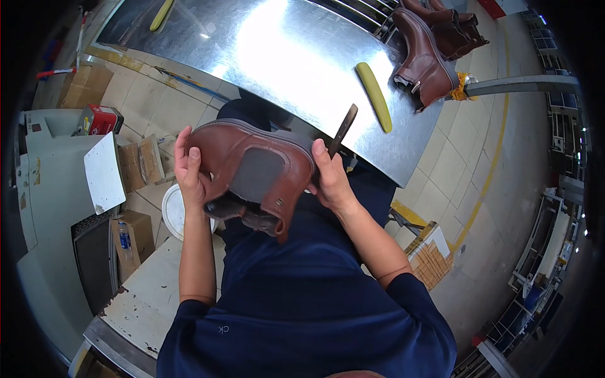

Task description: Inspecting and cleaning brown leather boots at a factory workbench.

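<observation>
A brown leather ankle boot (pixel 224 154) with a dark elastic side panel is held in front of my body, sole edge up and open shaft tilted toward me. My left hand (pixel 194 173) grips its toe end, the thumb on the upper. At the heel end, my right hand (pixel 331 179) closes around the boot. From behind the right thumb sticks a narrow dark brown strip (pixel 344 131), perhaps a tool handle. Whether those fingers also grip it I cannot tell. Just beyond, a long yellow-green bar (pixel 374 97) lies on the metal table (pixel 296 69).
More brown boots (pixel 423 60) sit at the table's far right, beside a metal rack (pixel 362 14). Another yellow-green bar (pixel 162 15) lies far left. A grey machine (pixel 53 164), cardboard boxes (pixel 133 236) and a round white lid (pixel 174 211) are at left.
</observation>
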